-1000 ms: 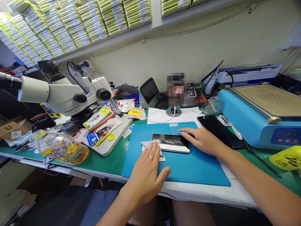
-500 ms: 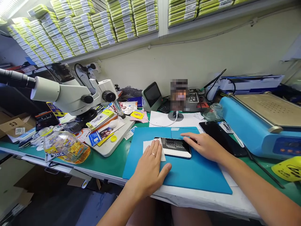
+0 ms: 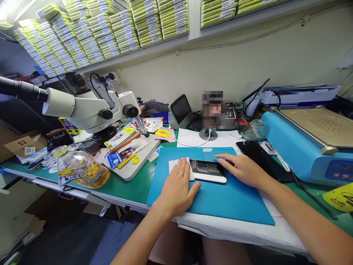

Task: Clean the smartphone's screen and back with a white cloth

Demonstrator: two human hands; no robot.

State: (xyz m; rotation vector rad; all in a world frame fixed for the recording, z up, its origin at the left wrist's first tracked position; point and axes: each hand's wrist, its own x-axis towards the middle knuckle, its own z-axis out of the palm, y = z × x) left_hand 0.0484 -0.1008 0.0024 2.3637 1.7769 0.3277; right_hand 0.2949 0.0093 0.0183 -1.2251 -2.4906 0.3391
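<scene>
Around ten o'clock from the blue mat (image 3: 226,204) (twelve o'clock: straight ahead of the wearer): white microscope (image 3: 89,112), with loose packets (image 3: 122,141) on its base. At nine o'clock: clear jar (image 3: 85,169) with orange-and-yellow print, standing near the edge of the green bench (image 3: 135,193). At ten o'clock on the mat: left hand (image 3: 179,187), open, palm down, fingers extended side by side. Rests flat on a white wipe (image 3: 173,166); wipe overlapping the left end of the device. At twelve o'clock, close to mat centre: device (image 3: 209,171), dark face up, white along the near edge; lies flat. At one o'clock: right hand (image 3: 238,168), fingers partly bent, at the device's right end; cannot tell whether gripping the edge. At two o'clock: black slab (image 3: 259,156), beside a blue machine (image 3: 295,151) with perforated top plate.
</scene>
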